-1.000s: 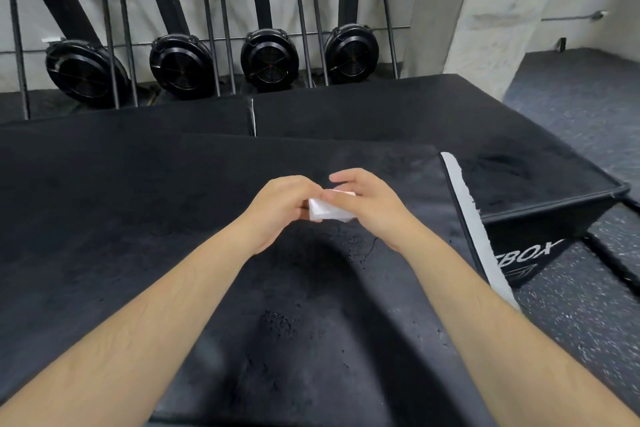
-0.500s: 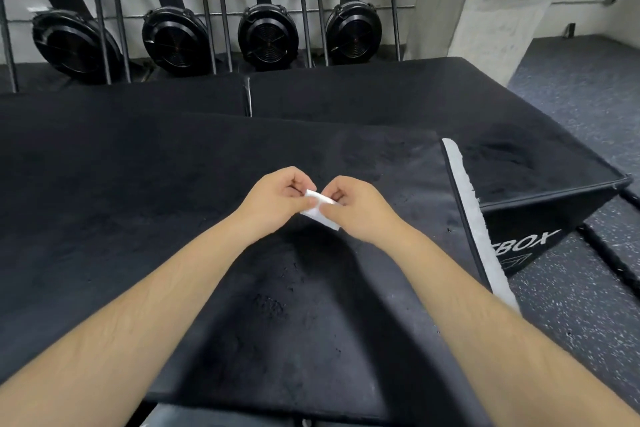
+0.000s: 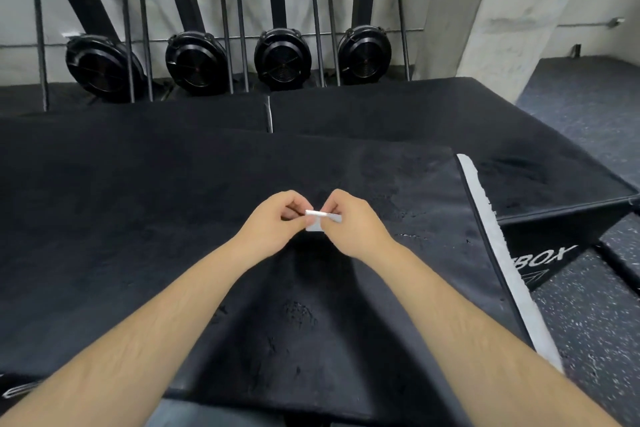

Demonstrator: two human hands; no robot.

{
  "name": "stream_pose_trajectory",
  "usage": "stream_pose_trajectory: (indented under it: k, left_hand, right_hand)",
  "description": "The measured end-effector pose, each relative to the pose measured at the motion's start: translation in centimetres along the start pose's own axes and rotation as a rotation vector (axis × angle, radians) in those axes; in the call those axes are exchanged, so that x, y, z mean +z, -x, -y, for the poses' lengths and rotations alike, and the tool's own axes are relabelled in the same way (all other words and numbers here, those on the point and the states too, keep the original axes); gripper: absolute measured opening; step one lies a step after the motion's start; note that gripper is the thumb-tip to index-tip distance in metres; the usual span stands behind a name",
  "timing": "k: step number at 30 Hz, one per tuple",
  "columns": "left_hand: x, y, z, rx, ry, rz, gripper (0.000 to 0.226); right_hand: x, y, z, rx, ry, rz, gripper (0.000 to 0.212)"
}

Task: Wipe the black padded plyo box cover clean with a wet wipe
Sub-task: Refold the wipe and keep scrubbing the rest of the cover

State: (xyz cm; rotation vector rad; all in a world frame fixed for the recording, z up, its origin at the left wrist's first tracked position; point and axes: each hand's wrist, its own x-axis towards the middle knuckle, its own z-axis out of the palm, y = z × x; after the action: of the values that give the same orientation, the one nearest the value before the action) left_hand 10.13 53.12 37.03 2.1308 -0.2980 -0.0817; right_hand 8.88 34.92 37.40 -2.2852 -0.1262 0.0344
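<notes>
1. The left hand (image 3: 273, 222) hovers over the middle of the black padded plyo box cover (image 3: 138, 236). Its fingers are curled inward and pinch the left end of the wet wipe (image 3: 320, 218).
2. The wet wipe is a small folded white pad held clear of the surface between the two hands. Its long axis runs left to right, roughly level, and a short flap hangs below.
3. The right hand (image 3: 349, 222) mirrors the left, with curled fingers pinching the wipe's right end. Neither hand is nearer, since both touch it. The wipe looks to be partway through unfolding, and wiping seems not yet begun.
4. The relation that matters is that the cover lies directly beneath the fingers. It spreads further to the left than to the right. The next move probably means opening the wipe, then lowering it flat.
5. The surface is napped black. A scuffed, speckled patch (image 3: 298, 314) sits nearer the person than the hands. A white strip (image 3: 498, 253) runs along the cover's right edge.
6. At the back, four black fan machines (image 3: 194, 62) stand against the wall. To the right are a lower box (image 3: 540, 260) lettered "BOX", a concrete pillar (image 3: 502, 10) and a speckled floor (image 3: 588, 322).
</notes>
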Motion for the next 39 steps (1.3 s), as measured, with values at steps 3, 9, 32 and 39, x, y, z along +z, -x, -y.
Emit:
stream_pose_trajectory:
  k: [3,9,32,39]
  left_hand:
    - [1.2,-1.9,0.2,-0.009,0.013,-0.002,0.014]
    - [4.0,-11.1,0.4,0.037,-0.144,0.097,0.01]
    - [11.9,-32.2,0.0,-0.049,-0.891,0.394,0.067]
    - [10.6,-27.3,0.3,-0.007,-0.928,0.399,0.066]
  right_hand:
    - [-1.0,-0.7,-1.5,0.029,0.062,-0.075,0.017]
    - [-5.3,-3.1,-7.2,0.183,0.112,-0.235,0.033]
    - [-7.4,-10.7,-14.4,0.219,0.555,-0.222,0.018]
    - [-9.8,-6.0,-13.1,0.22,0.55,-0.296,0.027]
